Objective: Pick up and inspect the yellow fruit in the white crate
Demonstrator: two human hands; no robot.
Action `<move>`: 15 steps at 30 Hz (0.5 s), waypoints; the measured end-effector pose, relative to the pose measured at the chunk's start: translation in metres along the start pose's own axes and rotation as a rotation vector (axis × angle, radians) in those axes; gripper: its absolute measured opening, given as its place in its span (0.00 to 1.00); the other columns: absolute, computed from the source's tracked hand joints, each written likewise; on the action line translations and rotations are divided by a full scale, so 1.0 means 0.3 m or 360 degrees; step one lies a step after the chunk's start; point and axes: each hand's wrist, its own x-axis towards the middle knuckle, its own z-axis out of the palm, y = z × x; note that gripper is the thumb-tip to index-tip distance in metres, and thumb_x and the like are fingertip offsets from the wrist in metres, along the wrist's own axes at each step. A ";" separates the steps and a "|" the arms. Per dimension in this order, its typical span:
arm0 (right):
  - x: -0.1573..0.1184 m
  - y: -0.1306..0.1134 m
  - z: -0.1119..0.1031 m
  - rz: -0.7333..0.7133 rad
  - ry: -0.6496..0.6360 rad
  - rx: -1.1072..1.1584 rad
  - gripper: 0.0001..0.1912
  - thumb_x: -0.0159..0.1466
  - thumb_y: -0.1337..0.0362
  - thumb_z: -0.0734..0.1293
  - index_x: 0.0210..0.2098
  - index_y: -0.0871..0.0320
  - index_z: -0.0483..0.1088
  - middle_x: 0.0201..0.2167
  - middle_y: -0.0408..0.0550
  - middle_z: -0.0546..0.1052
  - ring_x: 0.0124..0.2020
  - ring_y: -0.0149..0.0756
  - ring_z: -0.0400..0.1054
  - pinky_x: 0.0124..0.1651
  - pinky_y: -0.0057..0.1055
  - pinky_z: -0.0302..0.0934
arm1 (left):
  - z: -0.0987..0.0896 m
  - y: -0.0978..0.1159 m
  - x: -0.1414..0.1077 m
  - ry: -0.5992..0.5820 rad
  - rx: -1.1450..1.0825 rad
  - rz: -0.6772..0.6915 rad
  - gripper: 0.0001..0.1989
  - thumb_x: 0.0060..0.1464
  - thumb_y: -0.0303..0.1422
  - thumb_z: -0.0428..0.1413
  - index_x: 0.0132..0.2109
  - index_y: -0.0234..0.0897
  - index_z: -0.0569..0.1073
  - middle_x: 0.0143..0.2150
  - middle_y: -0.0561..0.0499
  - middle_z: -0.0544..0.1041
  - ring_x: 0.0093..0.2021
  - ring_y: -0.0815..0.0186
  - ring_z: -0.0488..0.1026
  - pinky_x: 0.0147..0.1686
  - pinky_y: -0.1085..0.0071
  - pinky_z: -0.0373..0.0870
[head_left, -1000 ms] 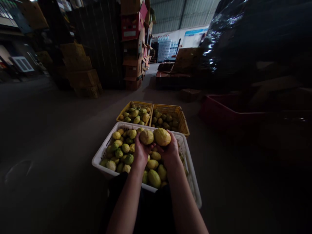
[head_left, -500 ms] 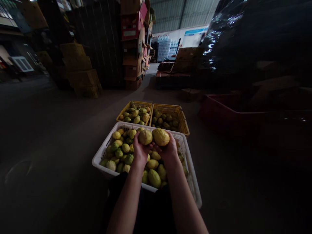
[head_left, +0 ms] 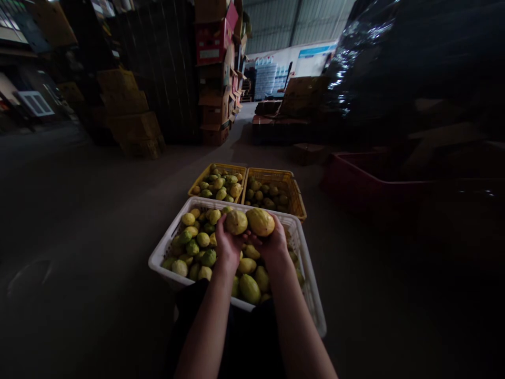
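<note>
Cupped around a roundish yellow-green fruit [head_left: 236, 222], which looks like a guava, is my left hand [head_left: 228, 247]. My right hand [head_left: 275, 245] grips a larger, yellower fruit [head_left: 261, 222] of the same kind. The two fruits are side by side, their ends pointing towards me, and my fingertips come together beneath them. Both hands are above a white plastic crate [head_left: 169, 225] full of similar yellow and green fruit [head_left: 203, 240]. My forearms hide part of the crate's contents.
Beyond the white crate stand two yellow crates [head_left: 294, 189] with more fruit. A dark red tub [head_left: 366, 176] lies to the right. Stacked cartons [head_left: 215, 79], cardboard boxes [head_left: 132, 118] and a film-wrapped stack [head_left: 355, 63] surround the dim floor.
Almost nothing differs. Both hands keep hold of their fruits over the white crate, with only a very slight shift.
</note>
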 end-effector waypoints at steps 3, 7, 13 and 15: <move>0.005 -0.001 -0.006 -0.0017 -0.0056 0.0008 0.16 0.65 0.52 0.63 0.29 0.58 0.70 0.16 0.45 0.73 0.11 0.31 0.63 0.08 0.21 0.49 | 0.008 -0.004 -0.010 0.0015 0.0001 -0.0036 0.13 0.61 0.42 0.52 0.35 0.37 0.72 0.24 0.53 0.71 0.18 0.70 0.65 0.24 0.72 0.67; 0.003 -0.005 -0.007 -0.0005 -0.0002 -0.0002 0.15 0.65 0.54 0.62 0.30 0.58 0.71 0.15 0.45 0.73 0.11 0.32 0.62 0.08 0.22 0.52 | 0.020 -0.003 -0.019 0.0036 0.0014 -0.0067 0.15 0.62 0.43 0.51 0.34 0.37 0.72 0.23 0.53 0.69 0.19 0.69 0.64 0.27 0.70 0.70; -0.024 -0.019 0.014 0.0017 0.0098 -0.0025 0.15 0.67 0.55 0.59 0.29 0.57 0.69 0.14 0.44 0.73 0.11 0.32 0.63 0.08 0.21 0.49 | 0.030 -0.001 -0.022 0.0053 0.0047 -0.0062 0.13 0.61 0.42 0.50 0.36 0.37 0.72 0.24 0.53 0.71 0.19 0.68 0.65 0.23 0.72 0.65; -0.025 -0.021 0.013 0.0038 0.0106 -0.0019 0.15 0.67 0.56 0.60 0.30 0.56 0.70 0.15 0.44 0.73 0.12 0.32 0.64 0.09 0.21 0.50 | 0.028 -0.001 -0.019 0.0072 0.0047 -0.0056 0.12 0.60 0.42 0.51 0.37 0.37 0.72 0.24 0.53 0.72 0.19 0.68 0.65 0.22 0.72 0.63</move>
